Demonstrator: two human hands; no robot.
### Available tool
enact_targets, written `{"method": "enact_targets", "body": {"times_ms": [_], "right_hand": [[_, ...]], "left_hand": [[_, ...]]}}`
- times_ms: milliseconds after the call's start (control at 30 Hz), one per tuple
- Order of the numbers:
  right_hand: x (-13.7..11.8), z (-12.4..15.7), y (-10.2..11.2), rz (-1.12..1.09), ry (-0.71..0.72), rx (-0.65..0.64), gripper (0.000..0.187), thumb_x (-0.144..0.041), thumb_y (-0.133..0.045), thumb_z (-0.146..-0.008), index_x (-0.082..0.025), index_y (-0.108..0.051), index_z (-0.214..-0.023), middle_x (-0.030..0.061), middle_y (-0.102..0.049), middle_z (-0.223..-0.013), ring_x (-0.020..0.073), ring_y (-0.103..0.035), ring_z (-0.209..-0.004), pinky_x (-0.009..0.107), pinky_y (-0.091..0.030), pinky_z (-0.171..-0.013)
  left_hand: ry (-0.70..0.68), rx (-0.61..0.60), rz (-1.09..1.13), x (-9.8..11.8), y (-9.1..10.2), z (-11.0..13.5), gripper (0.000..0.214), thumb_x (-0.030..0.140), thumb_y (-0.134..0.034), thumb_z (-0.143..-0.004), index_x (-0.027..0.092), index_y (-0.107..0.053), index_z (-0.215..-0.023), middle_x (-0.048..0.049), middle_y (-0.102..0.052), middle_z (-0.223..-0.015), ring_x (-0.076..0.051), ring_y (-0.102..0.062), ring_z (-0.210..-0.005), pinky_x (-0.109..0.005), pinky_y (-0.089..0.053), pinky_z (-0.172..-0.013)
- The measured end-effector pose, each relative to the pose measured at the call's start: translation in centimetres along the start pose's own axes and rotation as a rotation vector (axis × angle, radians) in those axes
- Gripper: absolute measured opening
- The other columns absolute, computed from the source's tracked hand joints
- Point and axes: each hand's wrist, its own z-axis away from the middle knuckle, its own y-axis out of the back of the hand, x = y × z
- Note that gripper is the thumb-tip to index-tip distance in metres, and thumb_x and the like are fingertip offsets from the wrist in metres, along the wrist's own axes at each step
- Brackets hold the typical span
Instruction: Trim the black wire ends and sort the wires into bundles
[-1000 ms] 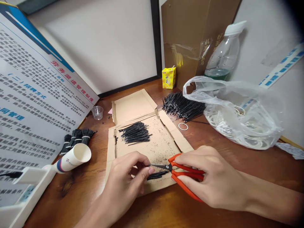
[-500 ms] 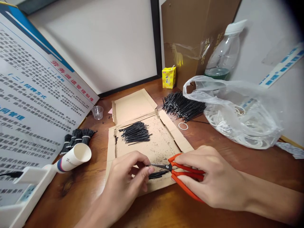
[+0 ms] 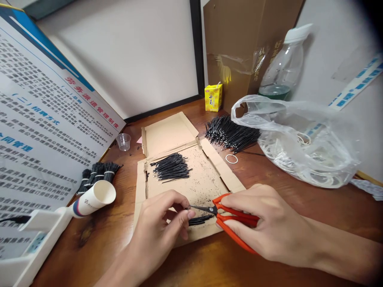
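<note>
While the right hand point(image 3: 265, 227) holds red-handled, dark-bladed scissors point(image 3: 213, 210), the left hand point(image 3: 163, 223) stands pinched narrow at their tips, contents too small to tell. Short, black, rod-like pieces point(image 3: 200, 220): on brown cardboard point(image 3: 169, 132), toward the counter's point(image 3: 98, 251) near edge. Advisable: blades steady, fingertips clear.

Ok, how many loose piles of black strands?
3: middle pile on the cardboard, far pile by the bag, small pile near the scissors, partly hidden by the left hand.
</note>
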Motion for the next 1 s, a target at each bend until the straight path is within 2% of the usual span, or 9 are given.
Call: {"method": "enact_targets", "body": {"times_ms": [133, 300, 367, 500, 633, 867, 1000], "right_hand": [[0.0, -0.1, -0.1, -0.004, 0.012, 0.037, 0.015, -0.010, -0.052, -0.084, -0.017, -0.059, -0.073, -0.0060, -0.044, -0.052, 0.0086, -0.031, -0.045, 0.025, -0.027, -0.047], [0.3, -0.1, -0.1, 0.000, 0.008, 0.071, 0.012, -0.009, -0.053, -0.084, -0.015, -0.063, -0.079, -0.0047, -0.050, -0.054, 0.0082, -0.035, -0.045, 0.024, -0.028, -0.047], [0.4, 0.0, -0.2, 0.015, 0.006, 0.077, 0.012, -0.009, -0.054, -0.084, -0.015, -0.064, -0.082, -0.0039, -0.053, -0.055, 0.0083, -0.038, -0.045, 0.024, -0.030, -0.047], [0.5, 0.0, -0.3, 0.051, -0.002, 0.086, 0.011, -0.012, -0.055, -0.085, -0.016, -0.064, -0.082, -0.0024, -0.059, -0.057, 0.0086, -0.044, -0.044, 0.024, -0.032, -0.047], [0.4, 0.1, -0.3, 0.075, 0.006, 0.117, 0.010, -0.015, -0.056, -0.086, -0.018, -0.063, -0.079, -0.0012, -0.062, -0.058, 0.0092, -0.047, -0.045, 0.024, -0.034, -0.047], [0.5, -0.1, -0.2, 0.081, 0.017, 0.126, 0.009, -0.015, -0.058, -0.086, -0.018, -0.064, -0.080, -0.0022, -0.061, -0.056, 0.0086, -0.044, -0.043, 0.024, -0.034, -0.046], [0.6, -0.2, -0.2, 0.083, 0.013, 0.121, 0.009, -0.015, -0.058, -0.086, -0.016, -0.065, -0.082, -0.0015, -0.063, -0.057, 0.0088, -0.045, -0.043, 0.024, -0.034, -0.046]], "left_hand": [[-0.028, 0.010, -0.090, 0.0, 0.2, 0.0, 0.013, 0.022, -0.059, -0.094, 0.016, -0.059, -0.083, 0.0007, -0.058, -0.074, -0.007, -0.058, -0.048, -0.016, -0.047, -0.043], [-0.301, 0.099, -0.494, -1.6, 0.5, -0.6, 0.009, 0.013, -0.059, -0.092, 0.017, -0.058, -0.084, 0.0013, -0.057, -0.070, -0.010, -0.053, -0.060, -0.020, -0.042, -0.053], [-0.364, 0.128, -0.601, -2.7, 0.6, -1.4, 0.009, 0.011, -0.057, -0.093, 0.017, -0.058, -0.086, 0.0003, -0.058, -0.073, -0.011, -0.053, -0.062, -0.021, -0.042, -0.056], [-0.333, 0.179, -0.655, -4.9, 0.8, -3.4, 0.008, 0.010, -0.057, -0.091, 0.016, -0.060, -0.087, -0.0015, -0.062, -0.076, -0.014, -0.058, -0.066, -0.025, -0.046, -0.062], [-0.324, 0.202, -0.634, -5.6, 1.2, -3.8, 0.008, 0.008, -0.057, -0.089, 0.015, -0.061, -0.092, -0.0044, -0.066, -0.087, -0.016, -0.062, -0.076, -0.027, -0.050, -0.070], [-0.261, 0.123, -0.677, -5.0, 1.6, -2.4, 0.013, 0.014, -0.052, -0.093, 0.016, -0.060, -0.084, -0.0036, -0.062, -0.081, -0.016, -0.057, -0.073, -0.028, -0.047, -0.066], [-0.252, 0.037, -0.652, -5.3, 1.6, -2.6, 0.012, 0.014, -0.050, -0.095, 0.015, -0.062, -0.093, -0.0080, -0.063, -0.097, -0.020, -0.058, -0.090, -0.036, -0.049, -0.082]]}}
